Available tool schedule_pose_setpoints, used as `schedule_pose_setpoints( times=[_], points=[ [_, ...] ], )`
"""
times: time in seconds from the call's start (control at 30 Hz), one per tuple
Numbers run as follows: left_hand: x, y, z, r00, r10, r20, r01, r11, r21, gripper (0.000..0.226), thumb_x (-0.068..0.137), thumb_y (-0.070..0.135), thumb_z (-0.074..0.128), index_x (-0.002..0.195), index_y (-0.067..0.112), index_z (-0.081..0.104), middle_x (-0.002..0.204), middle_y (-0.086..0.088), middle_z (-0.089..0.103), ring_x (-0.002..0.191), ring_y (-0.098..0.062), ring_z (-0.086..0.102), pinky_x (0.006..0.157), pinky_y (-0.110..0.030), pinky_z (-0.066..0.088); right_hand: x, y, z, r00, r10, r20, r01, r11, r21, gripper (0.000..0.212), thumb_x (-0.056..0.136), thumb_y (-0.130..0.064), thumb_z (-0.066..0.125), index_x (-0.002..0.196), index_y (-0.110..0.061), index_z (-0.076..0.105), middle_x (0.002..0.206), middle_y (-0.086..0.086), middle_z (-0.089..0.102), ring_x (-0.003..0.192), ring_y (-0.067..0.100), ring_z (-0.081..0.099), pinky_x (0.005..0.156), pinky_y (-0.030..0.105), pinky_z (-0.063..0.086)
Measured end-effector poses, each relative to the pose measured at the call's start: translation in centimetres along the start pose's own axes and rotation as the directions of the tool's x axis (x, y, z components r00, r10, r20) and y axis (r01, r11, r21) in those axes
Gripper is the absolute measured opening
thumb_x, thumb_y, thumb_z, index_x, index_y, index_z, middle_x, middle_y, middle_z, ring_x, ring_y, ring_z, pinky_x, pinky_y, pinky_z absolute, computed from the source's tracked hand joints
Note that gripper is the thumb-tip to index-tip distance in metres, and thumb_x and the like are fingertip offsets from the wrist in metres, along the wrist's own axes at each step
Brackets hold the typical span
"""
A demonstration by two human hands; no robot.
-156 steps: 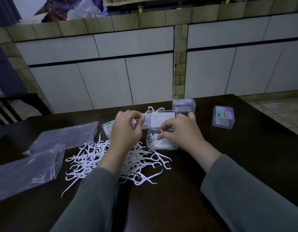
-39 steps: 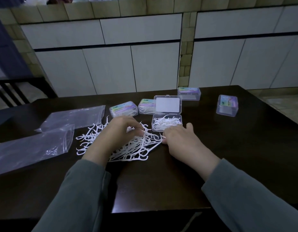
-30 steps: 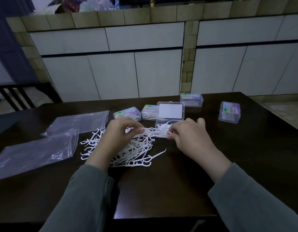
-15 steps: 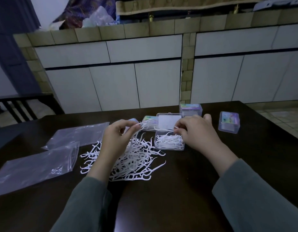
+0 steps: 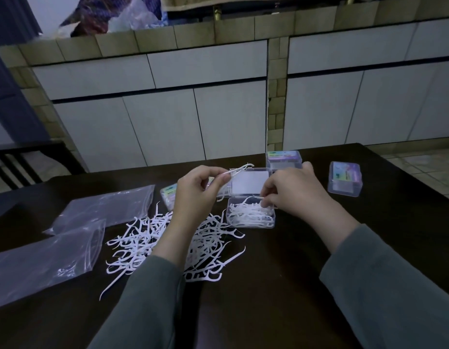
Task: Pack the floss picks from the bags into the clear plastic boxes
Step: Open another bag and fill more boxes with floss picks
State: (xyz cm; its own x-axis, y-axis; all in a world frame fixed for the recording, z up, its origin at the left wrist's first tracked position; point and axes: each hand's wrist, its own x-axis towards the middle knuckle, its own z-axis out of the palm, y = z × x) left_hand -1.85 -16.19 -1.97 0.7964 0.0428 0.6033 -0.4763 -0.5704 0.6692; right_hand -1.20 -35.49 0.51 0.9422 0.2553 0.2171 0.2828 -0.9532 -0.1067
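1. Floss picks, thin white plastic ones, lie in a loose heap (image 5: 168,245) on the dark brown tabletop (image 5: 281,285), just left of the open clear plastic box (image 5: 251,215).
2. Left hand (image 5: 197,195) is raised above the heap, thumb and fingertips pinching a single white floss pick (image 5: 237,170).
3. Right hand (image 5: 294,195) has curled fingers pinching picks at the open box's far right rim.
4. Open box is partly filled; its clear lid (image 5: 251,182) lies flat behind it.
5. Two clear plastic bags (image 5: 67,238) lie at the left.
6. Closed labelled boxes (image 5: 345,182) stand behind and to the right.
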Motion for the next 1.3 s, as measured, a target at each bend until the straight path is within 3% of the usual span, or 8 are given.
schedule_pose_setpoints(
  times=[0.2, 0.47, 0.6, 0.7, 0.77, 1.0, 1.2, 1.3],
  points=[
    [-0.6, -0.5, -0.8, 0.999, -0.028, -0.034, 0.026, 0.998, -0.049, 0.010, 0.087, 0.022, 0.069, 0.088, 0.032, 0.068, 0.074, 0.016, 0.062, 0.063, -0.002, 0.049, 0.055, -0.012, 0.041, -0.3, -0.9, 0.7, 0.984, -0.058, -0.171, 0.088, 0.981, 0.174, 0.020, 0.083, -0.047, 0.069, 0.099, -0.035, 0.070, 0.094, -0.014, 0.069, 0.101, 0.008, 0.049, 0.094, 0.033, 0.023],
    [-1.1, -0.1, -0.2, 0.999, -0.036, 0.025, 0.037, 0.998, -0.055, 0.012, 0.086, 0.026, 0.069, 0.087, 0.038, 0.067, 0.069, 0.026, 0.061, 0.067, -0.027, 0.060, 0.060, -0.050, 0.054, -0.5, 0.9, 1.0, 0.998, 0.055, 0.029, -0.061, 0.956, 0.286, 0.065, 0.065, -0.076, 0.064, 0.115, -0.035, 0.062, 0.098, -0.015, 0.060, 0.087, 0.001, 0.044, 0.096, 0.036, 0.030],
    [-1.0, 0.1, 0.1, 0.998, -0.038, 0.044, 0.041, 0.997, -0.059, 0.014, 0.087, 0.026, 0.069, 0.086, 0.040, 0.066, 0.069, 0.029, 0.060, 0.064, -0.020, 0.055, 0.059, -0.042, 0.052, -0.9, 2.1, 1.3, 0.971, 0.078, 0.226, -0.123, 0.974, 0.192, 0.088, 0.056, -0.080, 0.068, 0.132, -0.042, 0.047, 0.131, -0.008, 0.051, 0.122, 0.017, 0.045, 0.105, 0.044, 0.028],
    [-0.4, 0.5, 0.8, 0.996, -0.014, 0.088, 0.018, 0.999, -0.046, 0.007, 0.086, 0.025, 0.069, 0.089, 0.031, 0.071, 0.067, 0.027, 0.060, 0.065, -0.002, 0.047, 0.059, -0.019, 0.038, -1.1, 2.5, 1.8, 0.961, 0.052, 0.272, -0.133, 0.949, 0.287, 0.084, 0.062, -0.068, 0.076, 0.135, -0.043, 0.043, 0.138, -0.011, 0.050, 0.130, 0.020, 0.038, 0.108, 0.043, 0.025],
    [0.2, 1.1, 1.6, 0.986, 0.036, 0.164, -0.040, 0.999, 0.019, 0.006, 0.085, 0.027, 0.071, 0.089, 0.030, 0.073, 0.082, 0.024, 0.064, 0.079, -0.001, 0.049, 0.063, -0.013, 0.037, -1.0, 2.8, 2.0, 0.958, 0.028, 0.286, -0.129, 0.931, 0.342, 0.079, 0.064, -0.063, 0.077, 0.133, -0.045, 0.044, 0.137, -0.013, 0.051, 0.130, 0.021, 0.037, 0.109, 0.044, 0.025],
    [0.7, -0.2, 3.7, 0.867, -0.041, 0.496, -0.120, 0.950, 0.290, 0.018, 0.082, 0.047, 0.067, 0.098, 0.041, 0.073, 0.106, 0.011, 0.066, 0.101, -0.010, 0.048, 0.088, -0.036, 0.044, -0.7, 4.0, 2.9, 0.952, -0.010, 0.307, -0.146, 0.866, 0.479, 0.078, 0.051, -0.067, 0.080, 0.121, -0.053, 0.050, 0.128, -0.017, 0.053, 0.125, 0.016, 0.043, 0.104, 0.047, 0.039],
    [0.7, 0.6, 2.6, 0.963, 0.001, 0.269, -0.027, 0.995, 0.095, 0.018, 0.087, 0.041, 0.064, 0.099, 0.032, 0.074, 0.098, 0.017, 0.062, 0.101, -0.008, 0.049, 0.083, -0.030, 0.041, -0.7, 4.1, 3.4, 0.958, 0.006, 0.286, -0.146, 0.871, 0.470, 0.083, 0.053, -0.068, 0.078, 0.128, -0.050, 0.048, 0.133, -0.015, 0.053, 0.126, 0.019, 0.042, 0.103, 0.049, 0.041],
    [0.9, 0.3, 1.2, 0.949, -0.052, 0.311, 0.016, 0.993, 0.117, 0.016, 0.085, 0.041, 0.066, 0.095, 0.032, 0.075, 0.096, 0.014, 0.063, 0.099, -0.007, 0.054, 0.084, -0.032, 0.044, -0.6, 4.1, 3.6, 0.960, 0.011, 0.281, -0.146, 0.875, 0.462, 0.080, 0.056, -0.066, 0.080, 0.127, -0.051, 0.047, 0.132, -0.016, 0.053, 0.124, 0.018, 0.042, 0.103, 0.048, 0.041]
  ],
)
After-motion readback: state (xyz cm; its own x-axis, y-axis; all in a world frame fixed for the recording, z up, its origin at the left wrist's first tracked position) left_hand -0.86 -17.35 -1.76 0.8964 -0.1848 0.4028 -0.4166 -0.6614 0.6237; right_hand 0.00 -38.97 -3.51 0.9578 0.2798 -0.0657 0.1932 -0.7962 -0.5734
